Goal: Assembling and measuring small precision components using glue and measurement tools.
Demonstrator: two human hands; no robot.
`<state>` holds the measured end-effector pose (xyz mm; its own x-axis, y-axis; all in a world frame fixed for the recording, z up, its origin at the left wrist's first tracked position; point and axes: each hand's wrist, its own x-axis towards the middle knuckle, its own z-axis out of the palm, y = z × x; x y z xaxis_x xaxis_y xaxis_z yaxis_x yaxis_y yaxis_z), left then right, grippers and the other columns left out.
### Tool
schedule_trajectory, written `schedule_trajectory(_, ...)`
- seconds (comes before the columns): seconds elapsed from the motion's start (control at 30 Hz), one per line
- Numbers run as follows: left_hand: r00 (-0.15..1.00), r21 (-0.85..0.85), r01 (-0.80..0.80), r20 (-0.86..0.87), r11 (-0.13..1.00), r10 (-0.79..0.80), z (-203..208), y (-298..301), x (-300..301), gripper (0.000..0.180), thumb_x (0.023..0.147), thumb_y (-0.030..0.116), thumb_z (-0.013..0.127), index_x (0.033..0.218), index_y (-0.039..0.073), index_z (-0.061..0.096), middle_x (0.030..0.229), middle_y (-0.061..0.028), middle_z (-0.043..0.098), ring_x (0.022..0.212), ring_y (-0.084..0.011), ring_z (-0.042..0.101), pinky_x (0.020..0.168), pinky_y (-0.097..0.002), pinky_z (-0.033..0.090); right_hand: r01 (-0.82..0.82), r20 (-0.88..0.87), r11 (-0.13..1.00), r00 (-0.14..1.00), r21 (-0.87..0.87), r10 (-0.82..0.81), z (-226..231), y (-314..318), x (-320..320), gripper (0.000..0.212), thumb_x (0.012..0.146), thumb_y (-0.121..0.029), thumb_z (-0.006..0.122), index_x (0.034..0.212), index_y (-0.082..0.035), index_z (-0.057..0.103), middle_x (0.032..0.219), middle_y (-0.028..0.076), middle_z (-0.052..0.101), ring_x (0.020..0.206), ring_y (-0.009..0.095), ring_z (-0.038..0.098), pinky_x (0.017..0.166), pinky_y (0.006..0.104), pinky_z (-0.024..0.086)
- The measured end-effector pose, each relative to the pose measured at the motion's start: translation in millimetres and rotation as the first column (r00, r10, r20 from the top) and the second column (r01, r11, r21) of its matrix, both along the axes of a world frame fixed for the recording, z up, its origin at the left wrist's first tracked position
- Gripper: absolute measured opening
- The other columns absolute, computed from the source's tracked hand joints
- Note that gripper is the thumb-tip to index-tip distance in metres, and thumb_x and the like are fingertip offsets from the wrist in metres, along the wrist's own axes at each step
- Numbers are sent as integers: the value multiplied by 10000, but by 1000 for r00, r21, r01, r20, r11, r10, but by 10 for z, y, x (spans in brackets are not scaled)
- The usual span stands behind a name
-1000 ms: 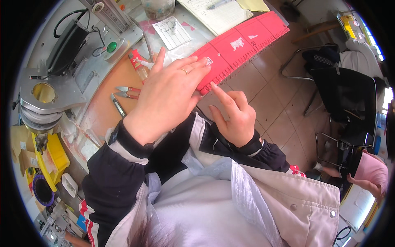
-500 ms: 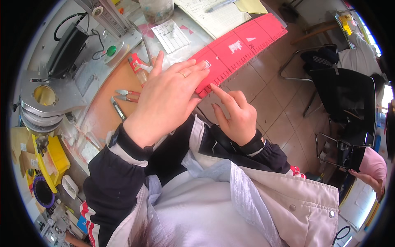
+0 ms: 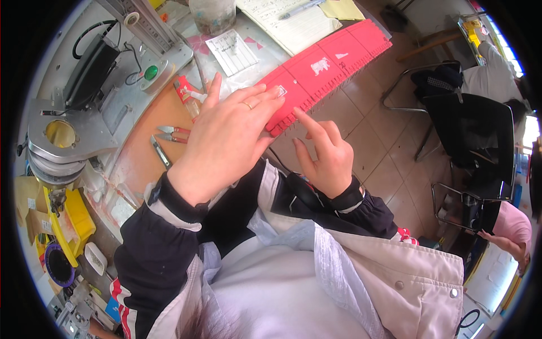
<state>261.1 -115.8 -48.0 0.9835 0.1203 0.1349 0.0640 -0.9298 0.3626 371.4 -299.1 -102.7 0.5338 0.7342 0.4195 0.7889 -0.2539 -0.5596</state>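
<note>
A long red strip (image 3: 314,72) lies slantwise across the table's edge, with cut lines on its top and a row of thin, pin-like wires along its near side. My left hand (image 3: 226,127) rests flat over the strip's left end, fingers stretched out and a ring on one of them. At that near side, the index fingertip of my right hand (image 3: 327,155) is up against the row of wires. Its thumb stands apart and its other fingers are partly curled. I cannot make out anything held in it.
Nippers (image 3: 174,133), a utility knife (image 3: 161,151) and a red-labelled tube (image 3: 185,89) lie left of my left hand. Beyond it are a printed card (image 3: 230,52), a jar (image 3: 213,14) and an open notebook (image 3: 288,31). A metal machine (image 3: 73,130) stands left; a black chair (image 3: 474,124) stands right.
My right index fingertip has moved slightly up and right along the strip's wired side. My left hand has stayed almost in place on the strip.
</note>
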Motion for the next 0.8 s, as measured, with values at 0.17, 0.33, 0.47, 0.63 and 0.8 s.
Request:
schedule_trajectory(0.17,1000,-3,1,2,1000,-1,1,4,-2,546,832,146,733,1353,105,576,1409,-47,586,1341,-239,506,1161,-625,246,-9,38,999,999,32,8,-29,6,28,552,758,-27,767,1289,-136,664,817,45,587,551,146,518,528,293,449)
schedule_trajectory(0.33,1000,2,3,0,1000,-3,9,2,-4,543,836,152,732,1354,104,576,1409,-47,586,1341,-240,506,1159,-629,245,-11,67,1000,998,14,10,-59,-6,97,559,760,-30,765,1298,-138,660,820,42,587,538,145,506,523,288,446)
schedule_trajectory(0.47,1000,-2,1,-5,1000,-1,9,4,-4,539,837,157,732,1351,103,578,1412,-43,585,1342,-239,505,1160,-630,244,20,26,999,999,32,-21,-36,-5,73,564,766,-35,761,1310,-139,654,828,37,590,517,136,482,510,284,434)
schedule_trajectory(0.63,1000,-4,2,-4,1000,-2,13,9,-1,533,838,160,732,1346,102,580,1415,-39,583,1342,-239,504,1159,-633,243,24,51,1000,998,-10,-23,-40,-13,125,558,772,-34,758,1311,-136,653,835,34,595,516,126,480,504,283,430)
schedule_trajectory(0.8,1000,-7,7,-7,1000,-7,13,11,0,539,840,163,728,1353,105,574,1419,-40,579,1341,-245,503,1161,-640,235,29,37,1000,999,10,-30,-40,-17,122,553,777,-32,754,1311,-132,652,838,33,592,512,125,473,502,282,425)
